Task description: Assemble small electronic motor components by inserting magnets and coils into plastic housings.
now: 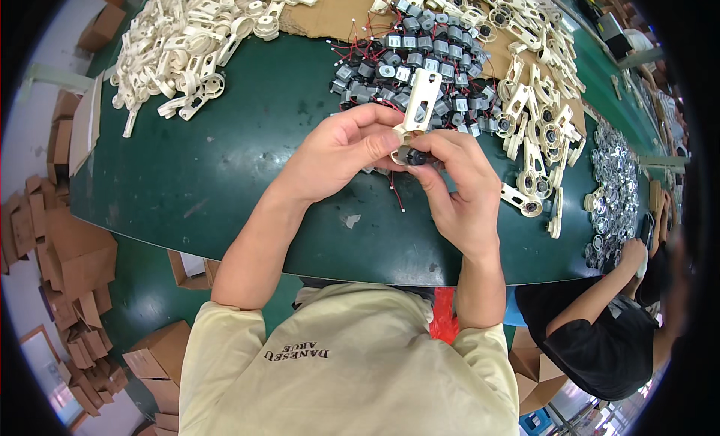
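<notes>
My left hand (334, 152) grips a long cream plastic housing (424, 98) by its round lower end, thumb in front. The housing's slotted, narrow body points up and away over the table. My right hand (463, 184) pinches a small black part (415, 157) against that round end. It looks like a small motor, but the fingers hide much of it. Just beyond my hands lies a heap of small grey motors (431, 46) with thin red wires. One wire with a white plug (402, 209) trails on the table in front of the heap.
Many cream housings (180, 53) are piled at the far left on the green table (187, 188). More housings with black rings (534, 139) lie to the right, partly on cardboard (319, 19). Farther right, a person in black (600, 338) reaches toward shiny round parts (611, 188). Cardboard boxes (79, 256) stand at left.
</notes>
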### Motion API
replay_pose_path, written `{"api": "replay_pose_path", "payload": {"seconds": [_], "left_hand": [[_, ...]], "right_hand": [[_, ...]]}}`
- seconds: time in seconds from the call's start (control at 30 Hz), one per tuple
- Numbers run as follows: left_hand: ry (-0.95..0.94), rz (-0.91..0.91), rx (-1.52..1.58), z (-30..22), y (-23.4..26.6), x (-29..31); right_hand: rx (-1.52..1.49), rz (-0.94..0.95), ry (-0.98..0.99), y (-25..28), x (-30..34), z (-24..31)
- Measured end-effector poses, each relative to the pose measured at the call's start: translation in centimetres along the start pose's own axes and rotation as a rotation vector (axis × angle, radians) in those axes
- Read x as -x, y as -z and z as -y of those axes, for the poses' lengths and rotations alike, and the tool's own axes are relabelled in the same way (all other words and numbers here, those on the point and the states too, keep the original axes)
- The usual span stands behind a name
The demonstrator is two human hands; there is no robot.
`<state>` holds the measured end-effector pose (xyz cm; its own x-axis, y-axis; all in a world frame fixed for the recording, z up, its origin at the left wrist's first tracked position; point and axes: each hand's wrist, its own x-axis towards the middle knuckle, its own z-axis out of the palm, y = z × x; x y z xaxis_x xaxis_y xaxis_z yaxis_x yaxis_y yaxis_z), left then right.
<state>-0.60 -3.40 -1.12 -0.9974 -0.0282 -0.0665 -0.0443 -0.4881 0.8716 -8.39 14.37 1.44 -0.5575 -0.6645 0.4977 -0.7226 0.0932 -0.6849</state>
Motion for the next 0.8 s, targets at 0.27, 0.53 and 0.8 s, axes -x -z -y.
{"api": "replay_pose_path", "payload": {"seconds": [0.27,0.53,0.8], "left_hand": [[0.013,0.016,0.069,0.15,-0.09,-0.07],[0.077,0.002,0.037,-0.05,-0.45,-0.11],[0.083,-0.005,-0.034,-0.03,-0.39,-0.05]], "right_hand": [[-0.069,-0.054,-0.044,0.08,0.18,-0.1],[-0.019,-0.105,-0.036,0.08,0.19,-0.31],[0.089,-0.082,-0.036,-0.26,0.12,-0.09]]}}
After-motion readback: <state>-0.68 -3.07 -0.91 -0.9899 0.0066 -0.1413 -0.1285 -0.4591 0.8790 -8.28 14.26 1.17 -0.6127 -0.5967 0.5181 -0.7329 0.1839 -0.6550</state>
